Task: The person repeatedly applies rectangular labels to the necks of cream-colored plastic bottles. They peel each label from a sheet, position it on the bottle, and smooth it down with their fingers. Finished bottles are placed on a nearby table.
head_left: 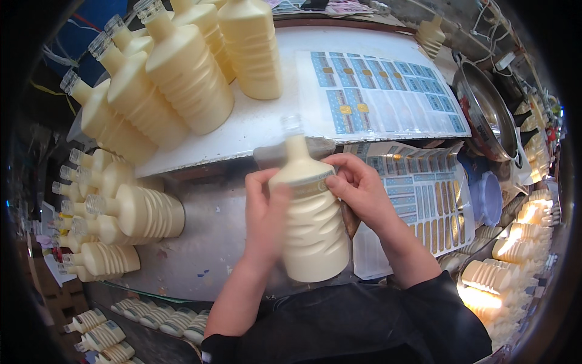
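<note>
A cream plastic bottle point(315, 236) with ribbed sides and a clear threaded neck stands tilted in front of me, between my two hands. Across its shoulder runs a narrow grey-green label strip point(310, 185). My left hand point(265, 212) grips the bottle's left side; its thumb, smeared by motion, lies over the left end of the strip. On the right, my right hand point(362, 189) is closed around the bottle's shoulder, thumb pressing the strip's right end and bent fingers behind. Both hands' fingertips are partly hidden by the bottle.
Several cream bottles point(188, 79) stand on the white tabletop point(254, 127) at the far left; more bottles point(148, 209) lie below them. Label sheets point(376, 91) cover the table's right, and another sheet point(418, 206) hangs beside my right arm. A round metal pan point(491, 109) leans at the right.
</note>
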A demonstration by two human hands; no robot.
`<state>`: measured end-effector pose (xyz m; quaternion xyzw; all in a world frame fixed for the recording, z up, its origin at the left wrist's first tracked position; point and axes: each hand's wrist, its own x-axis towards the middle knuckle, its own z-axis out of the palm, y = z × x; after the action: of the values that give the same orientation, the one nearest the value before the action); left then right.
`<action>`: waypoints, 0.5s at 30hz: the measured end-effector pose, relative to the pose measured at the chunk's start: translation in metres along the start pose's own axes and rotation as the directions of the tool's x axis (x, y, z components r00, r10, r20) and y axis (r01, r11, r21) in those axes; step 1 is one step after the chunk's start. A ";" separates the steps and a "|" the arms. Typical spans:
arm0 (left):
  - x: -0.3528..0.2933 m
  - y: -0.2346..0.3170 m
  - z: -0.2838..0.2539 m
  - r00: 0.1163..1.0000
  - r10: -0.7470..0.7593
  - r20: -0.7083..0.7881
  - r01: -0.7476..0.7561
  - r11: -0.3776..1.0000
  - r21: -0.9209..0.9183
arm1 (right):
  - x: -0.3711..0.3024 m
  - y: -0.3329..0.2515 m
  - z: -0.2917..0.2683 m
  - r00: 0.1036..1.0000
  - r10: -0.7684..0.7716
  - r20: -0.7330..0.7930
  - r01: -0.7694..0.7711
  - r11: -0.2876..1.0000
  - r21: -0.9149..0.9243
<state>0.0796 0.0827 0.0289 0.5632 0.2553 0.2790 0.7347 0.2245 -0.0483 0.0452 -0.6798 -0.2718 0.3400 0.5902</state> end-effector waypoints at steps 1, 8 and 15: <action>0.000 0.000 -0.001 1.000 0.005 0.007 -0.005 1.000 0.009 | 0.000 -0.001 0.000 1.000 -0.002 -0.002 0.002 1.000 0.001; 0.002 0.002 -0.001 1.000 0.005 0.008 -0.005 1.000 -0.014 | -0.001 -0.004 0.002 0.999 -0.014 -0.032 0.011 0.998 -0.065; 0.002 0.001 -0.003 1.000 -0.006 -0.002 0.006 1.000 -0.001 | 0.006 -0.024 -0.028 0.995 -0.014 -0.098 0.030 0.985 0.169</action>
<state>0.0791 0.0865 0.0291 0.5619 0.2573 0.2775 0.7356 0.2508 -0.0571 0.0702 -0.6394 -0.2204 0.3223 0.6623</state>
